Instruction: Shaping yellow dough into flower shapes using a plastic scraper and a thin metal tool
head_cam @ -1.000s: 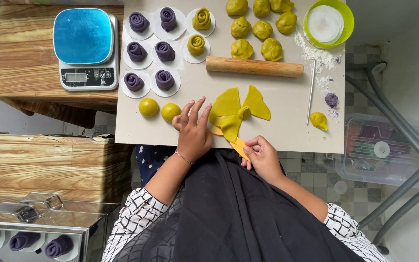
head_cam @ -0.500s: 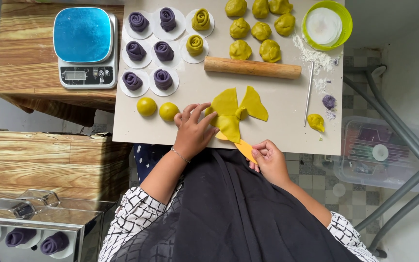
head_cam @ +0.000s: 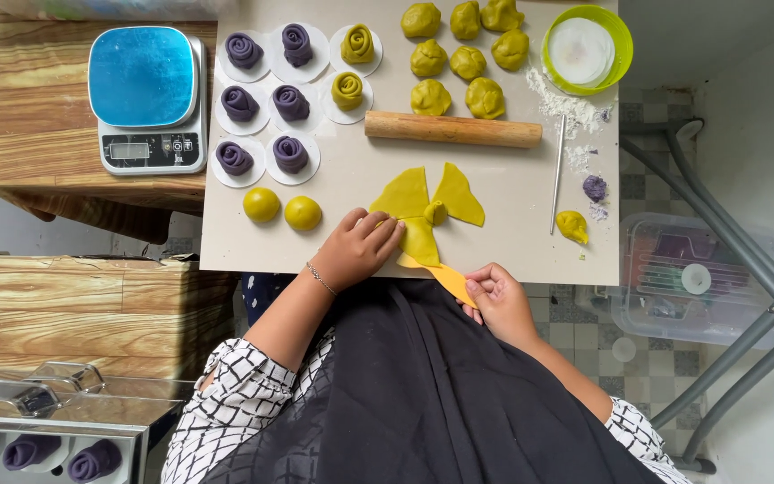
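Overhead view of a pale work board. At its near edge, flattened yellow-green dough petals; left hand pressing down on them, fingers spread flat, gripping nothing. Right hand, just off the board's near edge, pinching a yellow scraper whose tip slides under the dough. Across the board's far left, eight finished dough roses on paper rounds. Still unshaped: green dough lumps beyond a wooden rolling pin, two smooth yellow balls. Seemingly around the halfway mark.

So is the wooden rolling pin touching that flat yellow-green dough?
Apart. The head view shows bare board between the rolling pin and the flat dough.
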